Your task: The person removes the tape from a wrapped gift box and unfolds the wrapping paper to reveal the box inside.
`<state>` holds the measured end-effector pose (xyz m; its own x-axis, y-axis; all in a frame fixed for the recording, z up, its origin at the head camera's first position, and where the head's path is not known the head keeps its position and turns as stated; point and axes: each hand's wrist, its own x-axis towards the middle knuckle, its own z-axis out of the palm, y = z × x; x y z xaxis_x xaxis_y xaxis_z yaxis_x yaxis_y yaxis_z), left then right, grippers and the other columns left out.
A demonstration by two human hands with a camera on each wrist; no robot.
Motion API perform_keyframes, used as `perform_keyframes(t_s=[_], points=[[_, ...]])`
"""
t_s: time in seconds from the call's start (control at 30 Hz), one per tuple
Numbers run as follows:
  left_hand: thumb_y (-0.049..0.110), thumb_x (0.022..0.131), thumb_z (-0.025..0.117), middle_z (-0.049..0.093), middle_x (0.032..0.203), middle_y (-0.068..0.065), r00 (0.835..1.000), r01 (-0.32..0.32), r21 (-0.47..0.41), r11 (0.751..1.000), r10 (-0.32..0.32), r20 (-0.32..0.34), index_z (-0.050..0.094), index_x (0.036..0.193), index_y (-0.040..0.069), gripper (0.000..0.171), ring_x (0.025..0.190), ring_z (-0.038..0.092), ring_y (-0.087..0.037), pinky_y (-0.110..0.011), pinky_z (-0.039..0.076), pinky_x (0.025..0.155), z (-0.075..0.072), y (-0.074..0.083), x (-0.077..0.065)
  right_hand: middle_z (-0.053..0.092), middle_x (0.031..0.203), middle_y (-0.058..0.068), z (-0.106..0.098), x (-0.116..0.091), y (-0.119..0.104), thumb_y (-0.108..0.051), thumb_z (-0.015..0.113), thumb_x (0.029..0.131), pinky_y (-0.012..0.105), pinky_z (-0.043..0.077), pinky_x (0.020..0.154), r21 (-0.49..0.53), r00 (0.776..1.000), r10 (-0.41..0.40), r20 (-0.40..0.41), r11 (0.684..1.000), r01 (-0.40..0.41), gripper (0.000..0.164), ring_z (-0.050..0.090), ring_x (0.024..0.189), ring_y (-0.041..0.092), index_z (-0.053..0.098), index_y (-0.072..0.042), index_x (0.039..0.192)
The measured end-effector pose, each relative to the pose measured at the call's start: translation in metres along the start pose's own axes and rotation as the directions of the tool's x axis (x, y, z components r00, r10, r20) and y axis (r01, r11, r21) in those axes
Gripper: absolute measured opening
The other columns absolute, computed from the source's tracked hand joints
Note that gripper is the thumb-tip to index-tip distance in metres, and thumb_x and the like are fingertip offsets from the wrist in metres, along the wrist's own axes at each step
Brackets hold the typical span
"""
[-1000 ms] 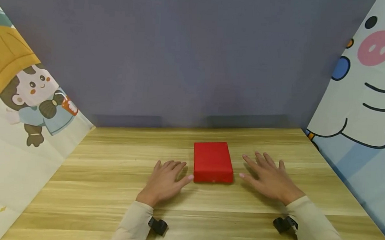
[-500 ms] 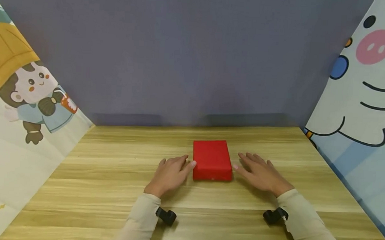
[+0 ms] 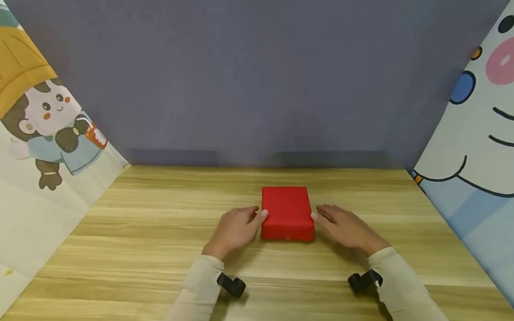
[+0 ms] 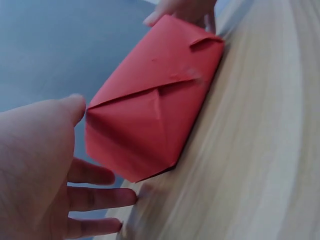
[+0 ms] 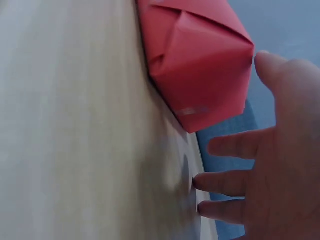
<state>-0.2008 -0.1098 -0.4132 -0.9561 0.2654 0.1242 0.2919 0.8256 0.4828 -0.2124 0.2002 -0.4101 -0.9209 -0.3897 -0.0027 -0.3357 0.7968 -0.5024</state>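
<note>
A flat box wrapped in red paper (image 3: 286,207) lies on the wooden table, its folded, taped ends showing in both wrist views. My left hand (image 3: 237,229) is at its left side, the thumb tip right at the upper front edge and the other fingers extended beside it. On the opposite side is my right hand (image 3: 346,227), its thumb tip close to the box's right edge. In the right wrist view, the right fingers (image 5: 222,182) are spread near the table surface. The left fingers (image 4: 102,197) stretch out in a similar way below the paper-wrapped end.
The wood-grain table (image 3: 149,251) runs back to a grey-purple panel (image 3: 260,74). Cartoon-printed sheets stand on the left (image 3: 14,193) and right (image 3: 488,199). Each sleeve carries a small black wrist camera, one on the left (image 3: 232,285) and one on the right (image 3: 363,281).
Both hands have moved inward toward the red box, the left going right and the right going left. The thumbs are now at its edges. The box stays in place on the table.
</note>
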Motion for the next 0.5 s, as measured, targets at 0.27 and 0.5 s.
perform_keyframes(t_s=[0.27,0.5], points=[[0.067,0.1,0.033,0.069,0.121,-0.002,1.0,0.014,-0.023,1.0,-0.014,0.017,0.06,0.139,0.012,0.072,0.111,0.064,-0.026,-0.045,0.047,0.098,0.004,0.008,-0.001,0.046,0.148,0.026,0.005,0.006,0.001,-0.052,0.039,0.106,0.068,0.021,0.11,0.088,0.999,-0.026,-0.022,0.996,0.028,0.066,0.032,0.139,0.051,0.051,0.001,0.144],[0.066,0.099,0.04,0.068,0.123,-0.003,1.0,-0.002,-0.042,0.999,0.003,0.028,0.051,0.146,0.007,0.076,0.112,0.063,-0.024,-0.045,0.046,0.099,0.003,0.006,-0.004,0.04,0.151,0.029,0.018,0.005,0.0,-0.05,0.041,0.106,0.076,0.003,0.108,0.127,0.998,-0.013,-0.068,0.992,0.022,0.062,0.017,0.143,0.056,0.053,-0.002,0.143]])
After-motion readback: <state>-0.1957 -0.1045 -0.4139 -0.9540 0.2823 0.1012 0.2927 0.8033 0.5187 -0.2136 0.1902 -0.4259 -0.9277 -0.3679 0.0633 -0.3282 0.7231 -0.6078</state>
